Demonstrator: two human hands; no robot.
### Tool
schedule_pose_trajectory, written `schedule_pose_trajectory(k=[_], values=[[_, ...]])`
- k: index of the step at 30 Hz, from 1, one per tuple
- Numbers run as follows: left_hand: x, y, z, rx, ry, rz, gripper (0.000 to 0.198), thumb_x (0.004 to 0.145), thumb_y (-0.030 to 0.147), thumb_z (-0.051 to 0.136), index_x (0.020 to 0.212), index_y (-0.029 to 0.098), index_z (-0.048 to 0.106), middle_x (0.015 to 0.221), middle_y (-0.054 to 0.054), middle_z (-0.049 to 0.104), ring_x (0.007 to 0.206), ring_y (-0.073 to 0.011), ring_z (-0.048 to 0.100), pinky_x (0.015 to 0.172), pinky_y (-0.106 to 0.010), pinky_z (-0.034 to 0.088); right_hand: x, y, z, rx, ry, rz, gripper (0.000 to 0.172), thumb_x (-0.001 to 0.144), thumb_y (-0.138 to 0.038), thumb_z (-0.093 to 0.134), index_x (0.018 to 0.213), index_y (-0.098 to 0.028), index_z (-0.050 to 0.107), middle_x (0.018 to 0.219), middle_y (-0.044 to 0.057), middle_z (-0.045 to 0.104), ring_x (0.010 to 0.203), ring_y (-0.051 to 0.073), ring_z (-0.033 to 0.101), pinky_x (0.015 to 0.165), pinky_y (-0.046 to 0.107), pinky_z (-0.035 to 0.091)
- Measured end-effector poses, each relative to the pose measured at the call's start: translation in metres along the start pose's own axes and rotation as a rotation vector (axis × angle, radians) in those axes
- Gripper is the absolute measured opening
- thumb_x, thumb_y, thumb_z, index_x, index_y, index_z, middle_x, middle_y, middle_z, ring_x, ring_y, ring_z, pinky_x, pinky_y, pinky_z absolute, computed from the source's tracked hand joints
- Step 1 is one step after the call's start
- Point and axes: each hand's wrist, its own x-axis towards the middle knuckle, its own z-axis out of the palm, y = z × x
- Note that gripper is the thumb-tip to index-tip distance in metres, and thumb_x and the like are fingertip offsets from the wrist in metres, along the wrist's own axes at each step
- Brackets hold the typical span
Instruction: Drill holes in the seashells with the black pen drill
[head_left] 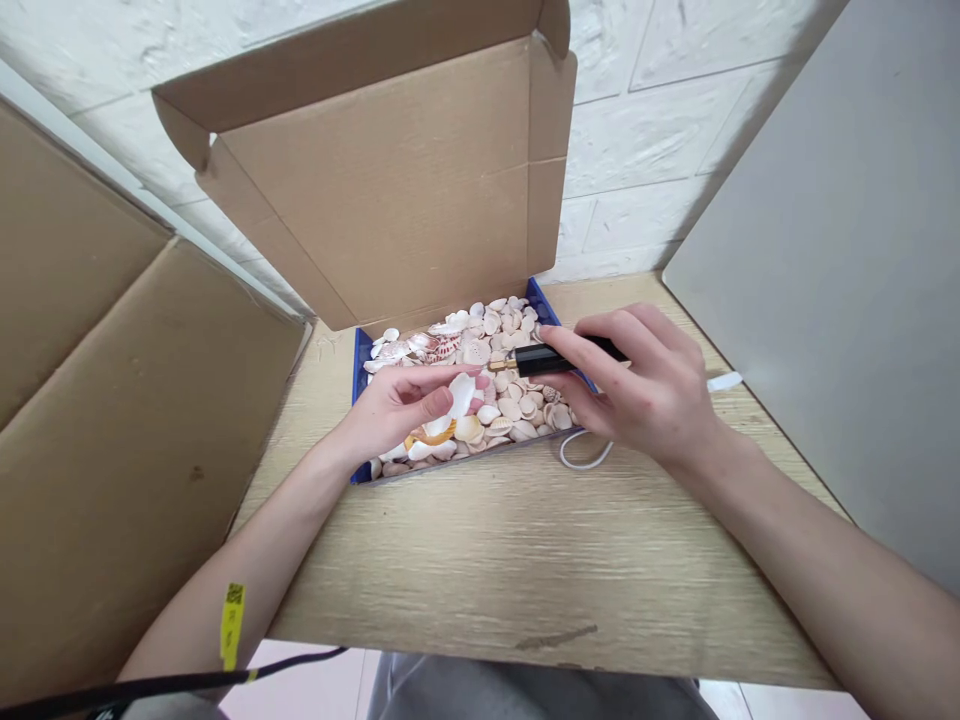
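Pinching white shell [459, 396] in left hand [396, 408] over blue tray [361, 352] of shells; clasping black brass-tipped tool [551, 359] in right hand [649, 395], tip just beside that shell.

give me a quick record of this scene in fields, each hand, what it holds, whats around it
left hand: holds a white seashell in its fingers, above the box
right hand: grips a black pen-shaped tool, brass tip close to that shell
container: blue shallow box full of small pale seashells, brown cardboard lid standing open behind
surface: light wooden table
other: thin white cable below the right hand
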Motion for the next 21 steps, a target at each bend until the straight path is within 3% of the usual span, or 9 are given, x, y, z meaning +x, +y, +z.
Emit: schedule_pose_trajectory(k=[8, 15, 21], values=[[0.0000, -0.0065, -0.0026, -0.054, 0.025, 0.022, 0.031, 0.085, 0.032, 0.061, 0.114, 0.023, 0.066, 0.114, -0.009, 0.069, 0.103, -0.0202, 0.065, 0.085, -0.026, 0.050, -0.0026, 0.0007, 0.0046, 0.021, -0.131, -0.027, 0.026, 0.084, -0.032, 0.057, 0.103, -0.014, 0.059, 0.085, 0.007, 0.062, 0.071, 0.017, 0.047, 0.061, 0.029, 0.040], [-0.0001, -0.0022, -0.0005, -0.072, -0.033, -0.006, 0.032, 0.084, 0.032, 0.062, 0.115, 0.022, 0.066, 0.109, -0.009, 0.071, 0.095, -0.0201, 0.068, 0.080, -0.028, 0.053, -0.0036, 0.0002, 0.0057, 0.035, -0.130, -0.004, 0.023, 0.087, -0.032, 0.053, 0.101, -0.015, 0.059, 0.083, 0.006, 0.062, 0.071, 0.017, 0.047, 0.062, 0.029, 0.038], [0.0005, 0.0001, -0.0007, 0.001, -0.047, 0.009, 0.030, 0.086, 0.031, 0.060, 0.114, 0.022, 0.066, 0.091, -0.006, 0.075, 0.086, -0.0171, 0.068, 0.073, -0.025, 0.052, -0.0032, -0.0005, 0.0043, 0.009, -0.158, -0.010, 0.024, 0.086, -0.033, 0.054, 0.103, -0.016, 0.060, 0.084, 0.006, 0.063, 0.072, 0.018, 0.048, 0.061, 0.030, 0.037]])
